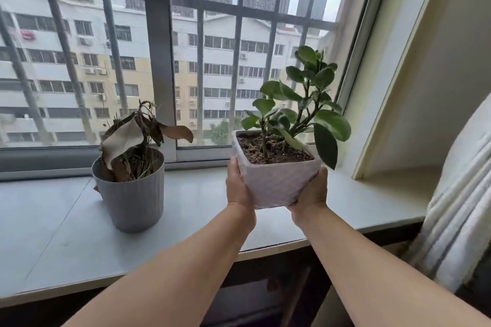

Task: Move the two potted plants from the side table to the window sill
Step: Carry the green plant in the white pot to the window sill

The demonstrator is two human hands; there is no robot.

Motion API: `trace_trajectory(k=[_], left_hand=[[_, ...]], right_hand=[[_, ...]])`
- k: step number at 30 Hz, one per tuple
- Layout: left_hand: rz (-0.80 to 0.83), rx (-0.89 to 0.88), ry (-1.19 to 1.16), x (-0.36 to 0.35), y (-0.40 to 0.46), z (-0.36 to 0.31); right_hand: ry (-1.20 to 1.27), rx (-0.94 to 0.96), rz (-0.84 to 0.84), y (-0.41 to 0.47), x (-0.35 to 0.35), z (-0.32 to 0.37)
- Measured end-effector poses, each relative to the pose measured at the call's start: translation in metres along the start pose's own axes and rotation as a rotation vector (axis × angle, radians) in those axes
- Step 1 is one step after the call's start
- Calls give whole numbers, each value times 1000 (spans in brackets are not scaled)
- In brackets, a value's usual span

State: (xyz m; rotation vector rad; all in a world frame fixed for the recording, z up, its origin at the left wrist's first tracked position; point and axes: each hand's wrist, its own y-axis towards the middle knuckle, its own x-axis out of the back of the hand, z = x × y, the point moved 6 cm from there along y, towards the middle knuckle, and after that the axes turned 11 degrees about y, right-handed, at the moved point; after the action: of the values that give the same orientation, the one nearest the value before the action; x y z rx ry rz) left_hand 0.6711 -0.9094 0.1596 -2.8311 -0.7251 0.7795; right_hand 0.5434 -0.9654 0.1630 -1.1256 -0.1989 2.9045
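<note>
A square white pot (276, 180) with dark soil and a green leafy plant (305, 103) is held over the right part of the window sill (66, 220). My left hand (239, 188) grips its left side and my right hand (309, 191) grips its right side. I cannot tell whether its base touches the sill. To the left, a round ribbed grey pot (132, 199) with a withered brown plant (132, 138) stands upright on the sill.
A barred window (159, 61) rises directly behind the sill. A cream wall recess (411, 87) bounds the sill on the right, with a white curtain (465, 207) hanging in front of it. A dark gap lies below the sill's front edge.
</note>
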Motion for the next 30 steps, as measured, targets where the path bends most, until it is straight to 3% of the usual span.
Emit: trace_trajectory(k=[10,14,19,30], left_hand=[[-22,48,-5,11,65,45],[10,75,-25,9,81,51],[-56,37,-11,11,94,50],[-124,8,38,18,100,53]], right_hand=[[-27,47,-94,59,24,-40],[34,55,-59,75,25,-48],[56,83,1,88,20,-49],[32,72,-105,95,33,-58]])
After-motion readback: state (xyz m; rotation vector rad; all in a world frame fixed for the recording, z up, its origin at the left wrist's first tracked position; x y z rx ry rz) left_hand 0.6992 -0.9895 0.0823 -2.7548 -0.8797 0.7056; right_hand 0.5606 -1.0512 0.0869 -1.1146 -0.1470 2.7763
